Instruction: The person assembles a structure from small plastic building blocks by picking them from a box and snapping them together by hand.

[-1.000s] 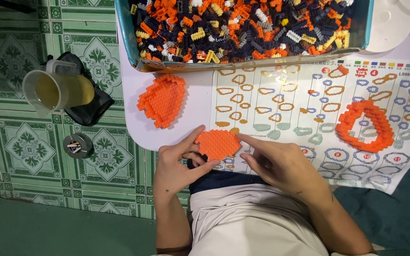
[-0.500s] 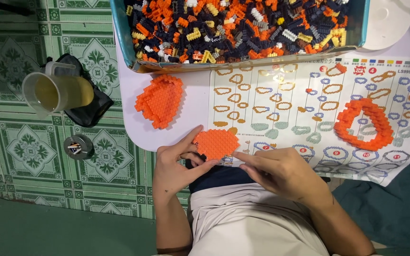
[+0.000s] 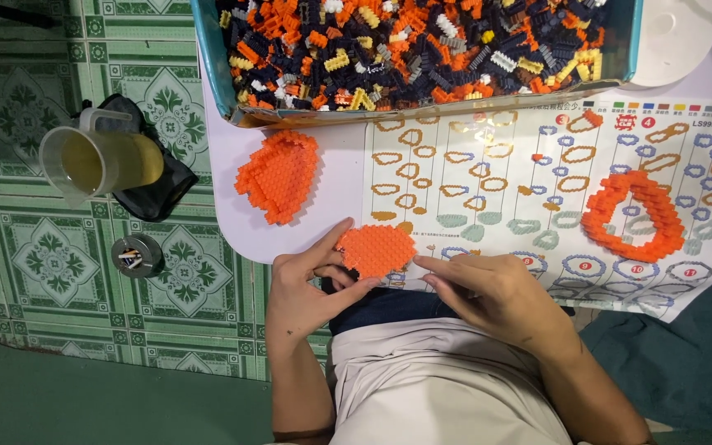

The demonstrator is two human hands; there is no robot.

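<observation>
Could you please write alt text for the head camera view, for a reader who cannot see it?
Seen from above, a person's left hand and right hand hold a flat orange brick piece at the edge of a white table. Beyond lie an instruction sheet and a box of mixed small bricks.

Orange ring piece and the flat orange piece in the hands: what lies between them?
Only the printed instruction sheet; head view shows no bricks between the ring and the held piece.

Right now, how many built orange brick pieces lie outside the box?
3: a flat piece held by the left hand, a slab on the table's left, a ring at right.
</observation>
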